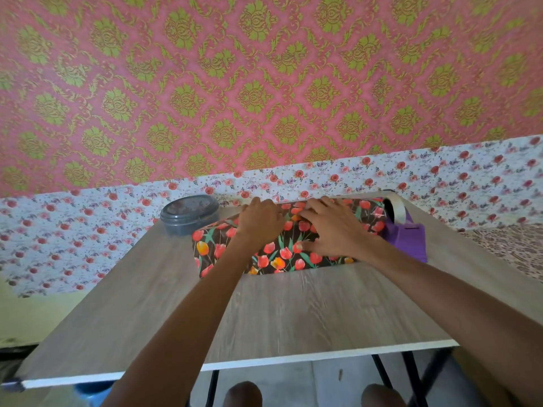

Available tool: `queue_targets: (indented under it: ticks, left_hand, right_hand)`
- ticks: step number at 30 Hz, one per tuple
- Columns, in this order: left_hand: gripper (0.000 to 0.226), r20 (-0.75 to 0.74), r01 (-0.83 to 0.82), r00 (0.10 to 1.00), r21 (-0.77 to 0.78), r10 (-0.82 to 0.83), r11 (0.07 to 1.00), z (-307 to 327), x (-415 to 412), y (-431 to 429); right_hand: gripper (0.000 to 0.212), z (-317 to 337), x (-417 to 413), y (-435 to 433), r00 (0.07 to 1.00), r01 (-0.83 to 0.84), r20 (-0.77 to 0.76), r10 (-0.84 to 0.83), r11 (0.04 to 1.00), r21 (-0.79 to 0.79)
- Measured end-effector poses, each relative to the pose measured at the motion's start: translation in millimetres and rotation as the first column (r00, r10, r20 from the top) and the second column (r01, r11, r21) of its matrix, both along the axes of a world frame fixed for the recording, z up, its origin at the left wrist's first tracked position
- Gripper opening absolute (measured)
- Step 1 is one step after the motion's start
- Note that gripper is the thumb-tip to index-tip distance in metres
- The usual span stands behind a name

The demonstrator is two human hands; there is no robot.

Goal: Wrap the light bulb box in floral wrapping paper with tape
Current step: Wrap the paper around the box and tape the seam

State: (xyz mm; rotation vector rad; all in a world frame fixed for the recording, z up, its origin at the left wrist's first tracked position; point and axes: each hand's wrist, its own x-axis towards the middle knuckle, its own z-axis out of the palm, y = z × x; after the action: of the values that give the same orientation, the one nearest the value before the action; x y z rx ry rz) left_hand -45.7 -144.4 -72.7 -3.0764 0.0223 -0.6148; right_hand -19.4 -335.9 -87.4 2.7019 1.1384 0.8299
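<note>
Far middle of the table: a long bundle in floral wrapping paper, dark with red and orange tulips, lying flat and running left to right. Light bulb box itself hidden beneath the paper, not to be seen.

Left hand: palm down on the top of the bundle, toward its far edge. Fingers only lightly bent and close together, pointing right, pressing on the paper rather than wrapped round anything.

Right hand: just right of the left one, also palm down on the paper. Fingers straight and spread apart, pointing left and far; thumb stretched out along the near side of the bundle. Nothing gripped, only flat pressure on the sheet. Fingertips of the two hands nearly meeting over the middle of the bundle; touching or not, cannot tell.

Right end of the bundle: right up against a purple tape dispenser, with a roll of tape standing in it, near the far right corner of the table.

Far left of the bundle, just beside its corner: a grey lidded container.

Beyond the table: wall papered in pink with green ornaments, a white flowered band below. Near edge, under the table: two knees and black table legs.
</note>
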Motion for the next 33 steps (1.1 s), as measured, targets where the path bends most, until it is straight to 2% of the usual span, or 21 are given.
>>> queue_targets:
  ticks: [4,7,9,12,15,17,23,25,27,28,31,33]
  left_hand:
    - [0.043,-0.059,-0.017,0.998,0.085,0.022,0.996,6,10,6]
    - [0.047,-0.069,0.04,0.997,0.083,-0.035,0.996,-4,14,10]
    - [0.048,-0.099,0.08,0.992,0.011,-0.078,0.997,-11,14,14]
    - [0.047,-0.164,0.113,0.977,-0.137,-0.135,0.984,-14,16,19]
    - [0.04,-0.206,0.099,0.968,-0.204,-0.142,0.974,-5,20,21]
    - [0.034,-0.23,0.085,0.963,-0.239,-0.141,0.967,0,23,21]
    - [0.015,-0.242,0.066,0.957,-0.361,-0.162,0.93,5,32,22]
    - [0.018,-0.21,0.092,0.956,-0.444,-0.204,0.891,5,31,23]
    - [0.035,-0.201,0.1,0.956,-0.466,-0.215,0.879,6,24,23]
    - [0.048,-0.203,0.104,0.957,-0.428,-0.208,0.898,8,22,23]
    - [0.073,-0.177,0.112,0.971,-0.259,-0.162,0.959,20,8,22]
    - [0.078,-0.171,0.116,0.974,-0.194,-0.15,0.974,25,-1,20]
  right_hand:
    - [0.094,20,21,9,0.973,0.062,-0.21,-0.092,0.987,-0.148]
    - [0.106,31,35,18,0.914,0.075,-0.376,-0.15,0.975,-0.208]
    - [0.112,42,43,24,0.845,0.08,-0.505,-0.173,0.976,-0.201]
    - [0.107,55,59,28,0.708,0.088,-0.685,-0.172,0.984,-0.156]
    - [0.112,60,71,35,0.574,0.105,-0.795,-0.197,0.98,-0.168]
    - [0.112,58,78,39,0.531,0.111,-0.827,-0.184,0.983,-0.148]
    - [0.107,55,71,31,0.618,0.082,-0.78,-0.098,0.995,-0.06]
    - [0.099,53,59,27,0.658,0.086,-0.75,-0.068,0.996,-0.015]
    - [0.094,54,42,23,0.722,0.078,-0.69,-0.058,0.997,-0.002]
    - [0.092,54,33,20,0.766,0.08,-0.64,-0.064,0.997,-0.004]
    - [0.088,44,4,12,0.933,0.058,-0.356,-0.053,0.998,0.004]
    - [0.086,30,-8,9,0.977,-0.008,-0.211,0.013,1.0,0.028]
